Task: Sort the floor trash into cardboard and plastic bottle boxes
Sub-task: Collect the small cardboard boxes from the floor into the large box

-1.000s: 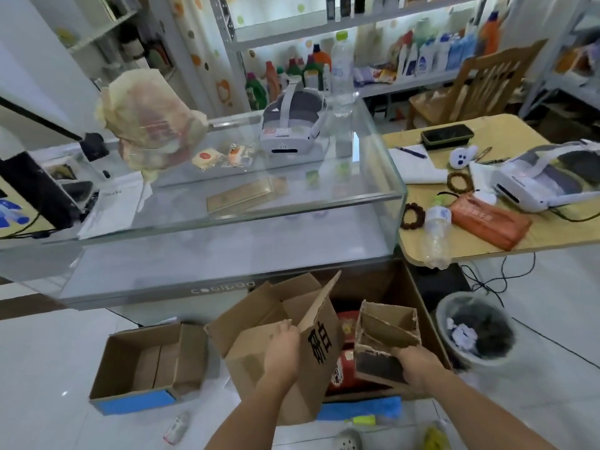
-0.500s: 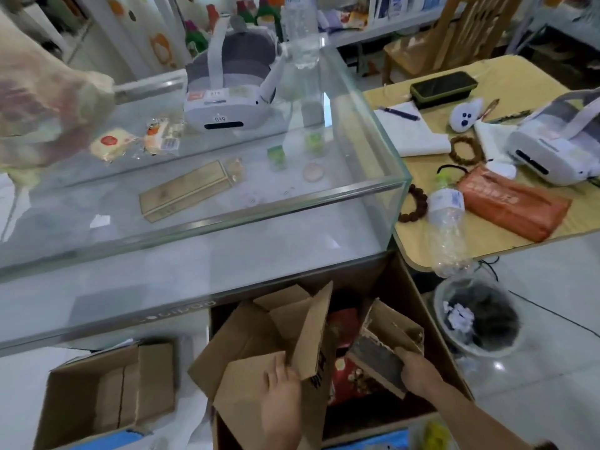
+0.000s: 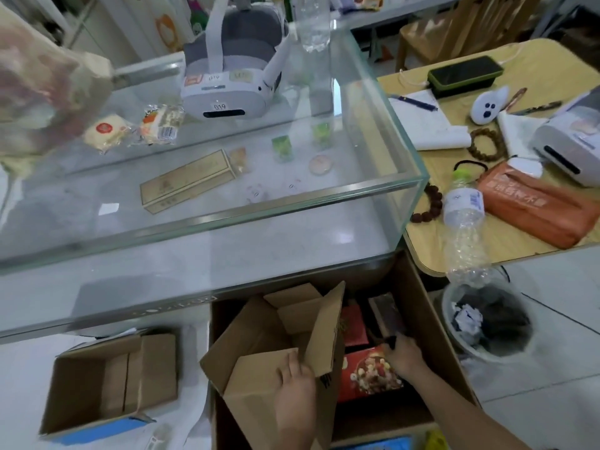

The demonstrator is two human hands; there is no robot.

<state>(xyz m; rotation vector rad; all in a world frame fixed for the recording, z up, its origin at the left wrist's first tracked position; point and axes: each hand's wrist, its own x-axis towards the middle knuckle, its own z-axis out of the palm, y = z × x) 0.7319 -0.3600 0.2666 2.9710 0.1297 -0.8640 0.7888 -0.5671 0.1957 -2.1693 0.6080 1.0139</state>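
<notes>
"Down on the floor, in front of the glass case (image 3: 194,254), what is going on?" asks Pip.

"Cardboard is going into the big box (image 3: 435,329), I think," says Jo. "The left hand (image 3: 293,396) holds an open box (image 3: 259,336) by its near wall. Its fingers (image 3: 287,363) bend over the edge. The open box leans over the left side of the big box, partly inside it."

"And the other hand?"

"The right hand (image 3: 406,355) is down inside the big box. Its fingers (image 3: 391,342) are closed round the low end of a dark piece (image 3: 388,315). It looks like flat card, but I cannot be sure. It is next to the red packs (image 3: 370,376) that lie in there."

"So which step is this?"

"The cardboard step, and I think it is partway done. Next, I guess, the right hand must let go of the dark piece and come out. Then the open box has to go down. It is wide, so it may need a tilt or a squash to fit beside the packs."

"Where do bottles go?"

"Maybe in the small box (image 3: 107,381) on the left, well apart from the hands. I see no bottle in it. A pale thing (image 3: 156,438) lies on the floor just below it, too blurry to name. One bottle (image 3: 464,222) sits at the edge of the worktop (image 3: 539,73), above the bin (image 3: 477,354), but that is not floor trash."
</notes>
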